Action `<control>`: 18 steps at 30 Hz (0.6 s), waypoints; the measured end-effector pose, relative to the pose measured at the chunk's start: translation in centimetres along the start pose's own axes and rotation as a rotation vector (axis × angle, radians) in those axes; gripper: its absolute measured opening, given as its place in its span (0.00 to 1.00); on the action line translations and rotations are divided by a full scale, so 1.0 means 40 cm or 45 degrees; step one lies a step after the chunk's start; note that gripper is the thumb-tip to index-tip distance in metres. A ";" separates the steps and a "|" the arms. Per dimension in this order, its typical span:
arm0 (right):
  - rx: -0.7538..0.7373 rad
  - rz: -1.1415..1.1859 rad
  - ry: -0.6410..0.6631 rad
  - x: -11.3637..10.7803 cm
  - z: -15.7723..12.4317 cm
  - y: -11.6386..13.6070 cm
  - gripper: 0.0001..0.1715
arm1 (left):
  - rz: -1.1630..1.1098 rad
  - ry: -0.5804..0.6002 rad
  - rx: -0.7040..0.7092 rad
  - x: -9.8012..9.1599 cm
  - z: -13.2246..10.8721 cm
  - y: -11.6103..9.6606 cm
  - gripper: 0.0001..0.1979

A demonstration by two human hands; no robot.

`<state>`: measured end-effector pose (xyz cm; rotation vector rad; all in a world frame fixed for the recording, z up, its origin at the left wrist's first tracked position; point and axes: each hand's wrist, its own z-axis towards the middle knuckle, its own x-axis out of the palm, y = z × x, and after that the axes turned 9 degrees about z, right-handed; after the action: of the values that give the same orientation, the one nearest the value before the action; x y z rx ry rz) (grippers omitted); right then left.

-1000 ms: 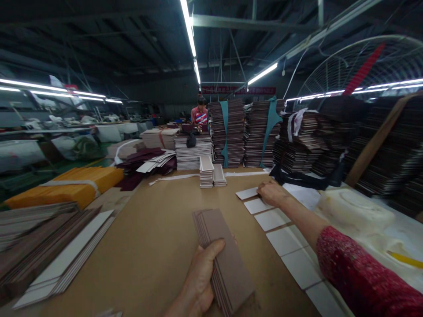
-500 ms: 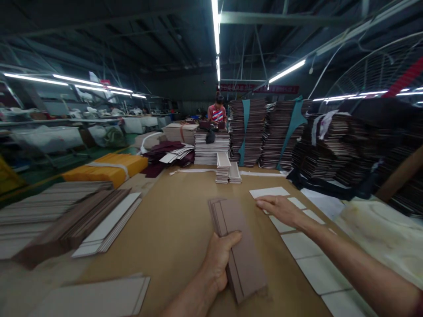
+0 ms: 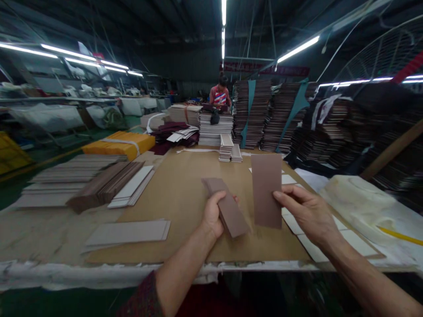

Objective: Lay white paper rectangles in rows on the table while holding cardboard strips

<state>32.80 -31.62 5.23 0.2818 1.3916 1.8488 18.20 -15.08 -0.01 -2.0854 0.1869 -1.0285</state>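
Head view: I watch the left hand (image 3: 213, 215) clamped around a brown card stack (image 3: 233, 215) at the frame's lower centre, while the right hand (image 3: 306, 211) pinches 1 upright brown card (image 3: 266, 189) by its edge, right of centre; a light, flat pinch, I judge, best avoids bending it beside the white cards (image 3: 309, 246), lower right.
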 end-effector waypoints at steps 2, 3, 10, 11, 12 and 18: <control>-0.411 -0.305 -0.067 -0.015 -0.039 0.024 0.09 | -0.057 -0.077 0.057 -0.029 -0.049 -0.019 0.17; -0.597 -0.455 -0.049 -0.017 -0.059 0.027 0.07 | -0.076 -0.118 0.087 -0.045 -0.079 -0.027 0.18; -1.043 -0.859 0.158 0.048 -0.158 -0.048 0.08 | -0.081 -0.357 0.042 -0.161 -0.288 -0.020 0.17; -1.042 -0.885 0.188 0.064 -0.167 -0.057 0.07 | -0.081 -0.384 0.024 -0.177 -0.307 -0.013 0.17; -1.016 -0.904 0.242 0.081 -0.177 -0.065 0.07 | -0.086 -0.411 0.009 -0.191 -0.323 -0.006 0.17; -0.786 -0.890 0.474 0.155 -0.248 -0.092 0.16 | -0.197 -0.514 0.106 -0.235 -0.376 0.008 0.22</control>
<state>24.47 -34.04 -3.41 -0.7966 0.8919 1.6486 1.18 -19.98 -0.50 -2.2056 -0.2194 -0.6681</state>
